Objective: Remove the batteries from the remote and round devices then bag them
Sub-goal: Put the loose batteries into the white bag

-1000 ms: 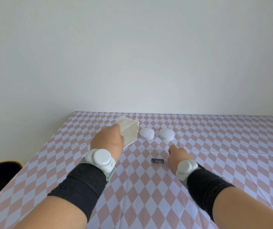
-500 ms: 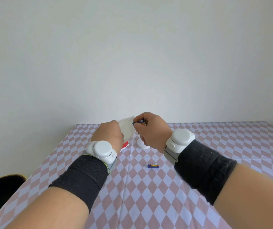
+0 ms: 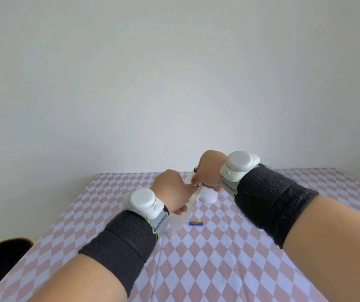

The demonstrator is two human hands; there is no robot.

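Above checkered table, left hand holds bag; right hand pinches battery.

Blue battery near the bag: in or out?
Out. The blue battery lies bare on the checked cloth, beside the bag hanging from the left hand.

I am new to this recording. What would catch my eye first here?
At the centre, the left hand grips a clear plastic bag while the right hand pinches a battery above it. A blue battery lies on the checkered tablecloth, nearer the person.
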